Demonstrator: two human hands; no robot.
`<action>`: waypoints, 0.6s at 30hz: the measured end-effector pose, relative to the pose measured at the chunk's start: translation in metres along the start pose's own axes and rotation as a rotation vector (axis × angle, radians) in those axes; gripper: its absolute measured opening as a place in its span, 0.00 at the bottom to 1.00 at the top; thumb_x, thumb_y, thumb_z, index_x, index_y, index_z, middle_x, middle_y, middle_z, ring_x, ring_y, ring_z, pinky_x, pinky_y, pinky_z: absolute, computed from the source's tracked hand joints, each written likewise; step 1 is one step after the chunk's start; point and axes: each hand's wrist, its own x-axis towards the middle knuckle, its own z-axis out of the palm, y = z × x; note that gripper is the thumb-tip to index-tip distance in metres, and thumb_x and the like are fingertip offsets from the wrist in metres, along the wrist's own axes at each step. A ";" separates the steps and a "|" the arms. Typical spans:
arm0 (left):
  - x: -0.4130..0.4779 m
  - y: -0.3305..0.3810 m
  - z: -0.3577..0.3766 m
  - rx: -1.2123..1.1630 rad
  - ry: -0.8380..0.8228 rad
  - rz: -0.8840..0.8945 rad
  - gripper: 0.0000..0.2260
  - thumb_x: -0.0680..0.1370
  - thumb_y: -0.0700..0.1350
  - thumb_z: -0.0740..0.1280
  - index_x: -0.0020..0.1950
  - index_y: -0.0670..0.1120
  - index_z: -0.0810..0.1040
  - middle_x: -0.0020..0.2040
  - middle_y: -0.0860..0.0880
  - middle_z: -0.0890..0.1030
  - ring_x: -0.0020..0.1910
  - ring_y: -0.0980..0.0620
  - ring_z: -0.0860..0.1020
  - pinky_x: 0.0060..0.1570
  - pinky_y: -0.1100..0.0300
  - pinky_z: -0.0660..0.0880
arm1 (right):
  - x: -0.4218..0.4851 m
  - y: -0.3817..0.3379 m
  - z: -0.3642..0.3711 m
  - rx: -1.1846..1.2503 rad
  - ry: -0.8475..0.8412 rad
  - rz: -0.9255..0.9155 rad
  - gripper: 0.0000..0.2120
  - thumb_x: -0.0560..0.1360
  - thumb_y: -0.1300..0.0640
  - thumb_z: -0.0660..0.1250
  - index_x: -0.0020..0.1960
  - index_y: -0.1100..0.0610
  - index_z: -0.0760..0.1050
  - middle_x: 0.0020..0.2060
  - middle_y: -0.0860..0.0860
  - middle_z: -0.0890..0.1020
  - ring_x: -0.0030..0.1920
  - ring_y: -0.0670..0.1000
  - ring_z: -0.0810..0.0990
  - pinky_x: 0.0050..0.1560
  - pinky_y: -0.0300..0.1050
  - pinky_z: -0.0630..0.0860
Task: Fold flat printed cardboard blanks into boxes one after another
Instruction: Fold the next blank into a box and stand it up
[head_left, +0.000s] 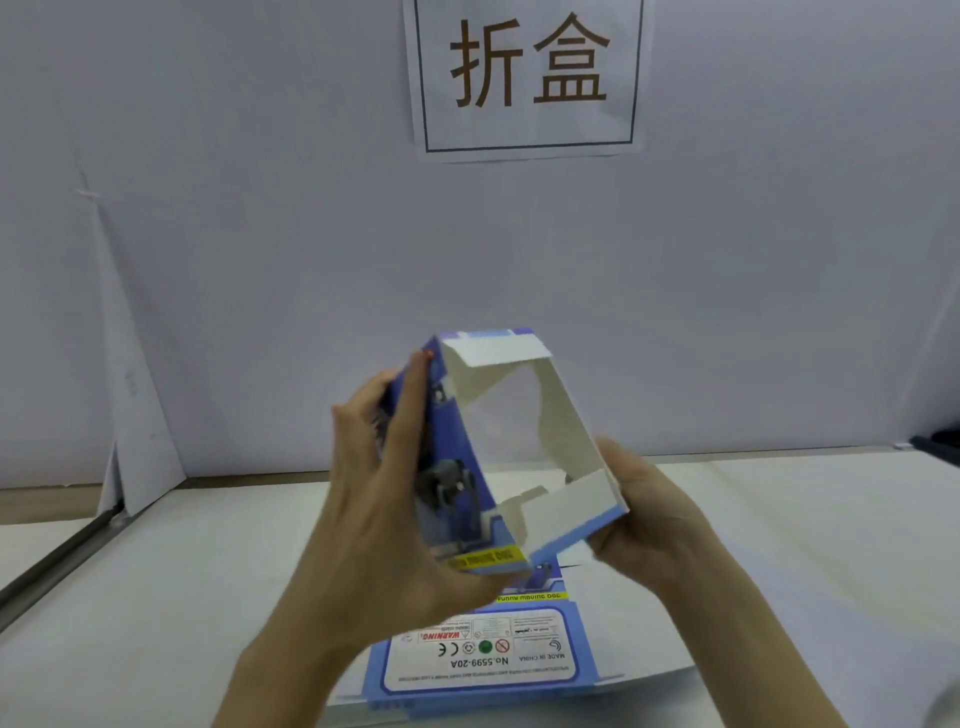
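A blue printed cardboard box (571, 431), opened into a tube with a white inside and a cut-out window, is held up above the table at the middle of the view. My left hand (395, 493) grips its printed left side, fingers along the panel and thumb below. My right hand (644, 514) holds the lower right corner from underneath and behind. A flat printed blank (483, 660) with a white warning label lies on the table just under my hands.
The white table (182, 597) has a metal rail (62, 561) along its left edge. A white partition wall (260, 260) stands behind, bearing a paper sign (527, 73) with two large characters. A dark object (940, 441) sits at the far right.
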 end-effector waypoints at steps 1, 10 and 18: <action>-0.001 -0.004 -0.005 0.058 -0.003 0.053 0.59 0.59 0.72 0.71 0.78 0.57 0.40 0.69 0.46 0.58 0.71 0.56 0.61 0.64 0.75 0.62 | 0.001 -0.005 -0.004 -0.037 0.054 -0.090 0.18 0.63 0.56 0.74 0.50 0.63 0.81 0.40 0.56 0.85 0.38 0.51 0.84 0.38 0.42 0.81; -0.008 -0.009 -0.018 0.242 -0.028 0.024 0.54 0.60 0.73 0.68 0.78 0.53 0.48 0.75 0.47 0.57 0.71 0.45 0.61 0.64 0.40 0.69 | -0.016 -0.020 -0.004 -0.601 0.265 -0.863 0.16 0.74 0.57 0.69 0.59 0.42 0.78 0.48 0.39 0.84 0.44 0.40 0.80 0.42 0.40 0.81; -0.007 -0.006 -0.009 0.267 -0.046 0.005 0.53 0.60 0.74 0.66 0.78 0.52 0.50 0.70 0.50 0.60 0.67 0.54 0.60 0.66 0.62 0.65 | -0.016 -0.012 -0.002 -0.950 0.256 -1.237 0.16 0.77 0.64 0.65 0.62 0.50 0.75 0.53 0.38 0.82 0.47 0.31 0.77 0.48 0.27 0.73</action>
